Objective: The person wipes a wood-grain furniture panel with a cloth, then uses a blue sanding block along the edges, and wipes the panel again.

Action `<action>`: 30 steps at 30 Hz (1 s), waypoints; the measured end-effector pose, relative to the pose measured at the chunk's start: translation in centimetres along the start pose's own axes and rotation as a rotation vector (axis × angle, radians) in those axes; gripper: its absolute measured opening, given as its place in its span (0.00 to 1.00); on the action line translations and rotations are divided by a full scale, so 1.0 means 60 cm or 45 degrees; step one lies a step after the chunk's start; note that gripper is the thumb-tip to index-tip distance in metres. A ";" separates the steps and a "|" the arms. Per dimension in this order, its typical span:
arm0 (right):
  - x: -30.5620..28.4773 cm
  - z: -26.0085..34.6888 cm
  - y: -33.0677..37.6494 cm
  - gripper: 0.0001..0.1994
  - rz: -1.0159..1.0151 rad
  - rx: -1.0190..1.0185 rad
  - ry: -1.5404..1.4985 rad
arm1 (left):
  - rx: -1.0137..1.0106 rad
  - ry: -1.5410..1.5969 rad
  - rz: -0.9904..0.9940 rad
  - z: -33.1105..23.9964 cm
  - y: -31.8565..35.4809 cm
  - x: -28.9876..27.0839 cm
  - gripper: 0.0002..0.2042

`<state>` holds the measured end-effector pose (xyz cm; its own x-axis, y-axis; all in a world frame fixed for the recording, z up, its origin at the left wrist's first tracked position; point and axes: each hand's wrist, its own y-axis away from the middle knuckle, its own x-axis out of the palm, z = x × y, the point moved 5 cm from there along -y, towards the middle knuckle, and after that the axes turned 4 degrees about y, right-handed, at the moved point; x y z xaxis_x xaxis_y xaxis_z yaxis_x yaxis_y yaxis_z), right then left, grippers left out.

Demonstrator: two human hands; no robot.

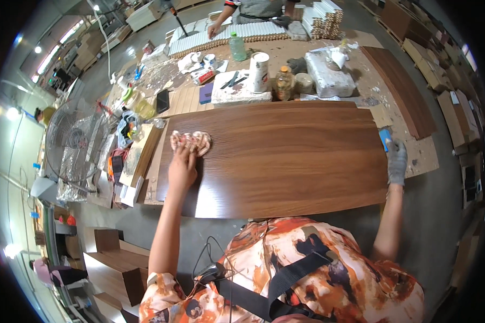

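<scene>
The person wears a short-sleeved top patterned in orange, white and black, crossed by black straps; the right hand (pixel 397 161) seems gloved in grey.

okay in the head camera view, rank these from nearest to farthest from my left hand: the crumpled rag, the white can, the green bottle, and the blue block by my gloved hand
From the left hand:
1. Crumpled rag: under the fingertips, on the brown panel.
2. White can: beyond the panel's far edge, centre.
3. Green bottle: farther back on the bench.
4. Blue block: at the panel's right end, by the gloved right hand.
</scene>
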<state>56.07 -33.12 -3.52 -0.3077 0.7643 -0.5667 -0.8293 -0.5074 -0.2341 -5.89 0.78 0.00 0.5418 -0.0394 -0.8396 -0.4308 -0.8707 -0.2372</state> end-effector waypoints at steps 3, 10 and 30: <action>-0.041 -0.046 0.066 0.24 -0.227 0.094 -0.137 | 0.049 -0.081 -0.108 0.064 -0.080 0.013 0.18; -0.054 0.024 0.134 0.18 -0.384 -0.061 -0.340 | 0.270 0.038 0.094 -0.034 -0.170 0.096 0.17; -0.082 0.047 0.167 0.19 -0.650 -0.103 -0.551 | 1.105 0.285 0.463 -0.689 -0.231 0.515 0.20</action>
<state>47.97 -40.85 -0.81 -0.0595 0.9982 -0.0057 -0.8881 -0.0556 -0.4563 46.67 -8.61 -2.48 0.3562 -0.4056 -0.8418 -0.9339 -0.1249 -0.3350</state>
